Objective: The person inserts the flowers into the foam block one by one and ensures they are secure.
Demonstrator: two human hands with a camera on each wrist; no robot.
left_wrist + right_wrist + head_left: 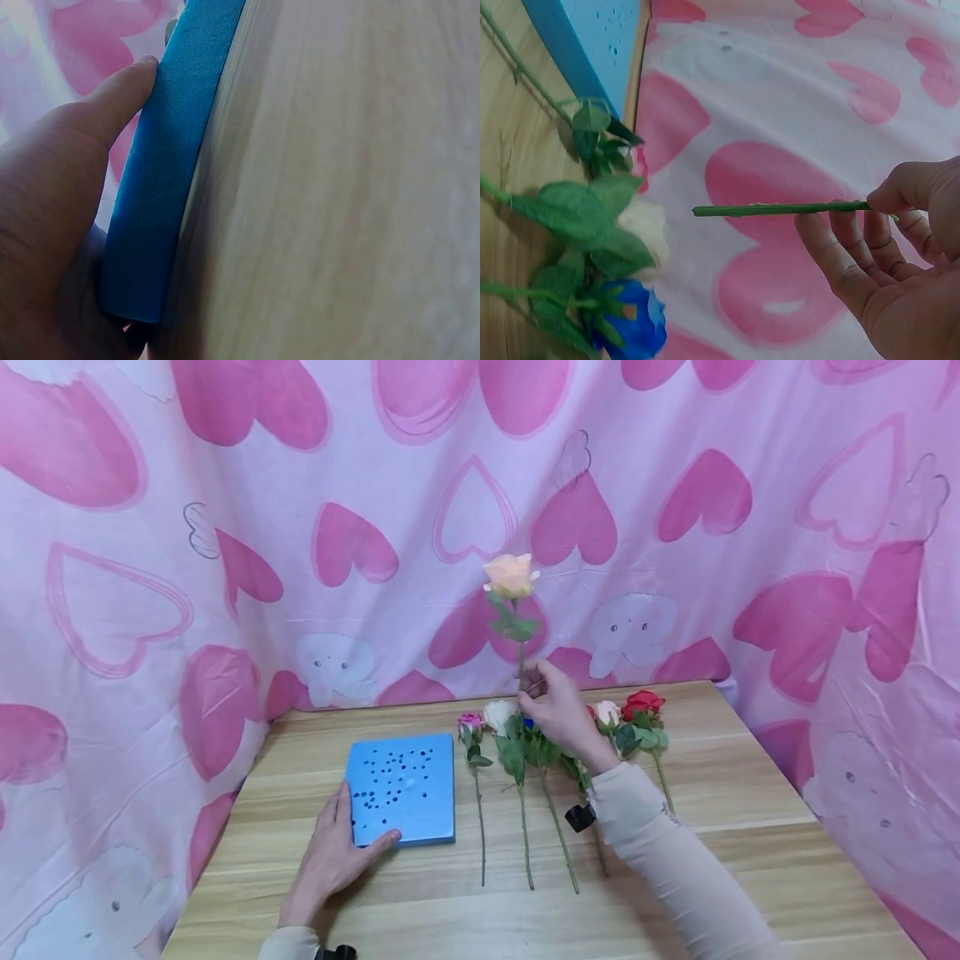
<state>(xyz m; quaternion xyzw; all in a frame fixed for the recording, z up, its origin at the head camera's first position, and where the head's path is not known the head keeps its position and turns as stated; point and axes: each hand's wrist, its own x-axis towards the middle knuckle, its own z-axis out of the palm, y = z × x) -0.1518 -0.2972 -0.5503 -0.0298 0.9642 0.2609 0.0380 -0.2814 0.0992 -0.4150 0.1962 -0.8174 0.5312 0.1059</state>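
The right hand (558, 710) covers the lower part of the stem of the peach rose (511, 575) in the head view, and the right wrist view shows only the bare green stem end (780, 210), pinched between thumb and fingertips with the other fingers loosely curved beneath it; the bloom itself is out of that frame. The rose stands upright above the far middle of the wooden table (750, 793), in front of the heart-print cloth (225, 568). That same hand and its sleeve (675, 860) partly hide the flowers lying behind them, so the blue rose (634, 322) is only a sliver from the head camera. On the table lie a small pink rose (470, 721), a white rose (498, 713), the blue one, a pale bud (607, 713) and a red rose (643, 702), five in a row with stems pointing toward the person. The left hand (330, 856) rests flat with relaxed fingers on the near left corner of the one blue foam block (403, 787), thumb against its edge; the left wrist view shows only that edge and the thumb. The block's top is dotted with many small holes, too many to count.
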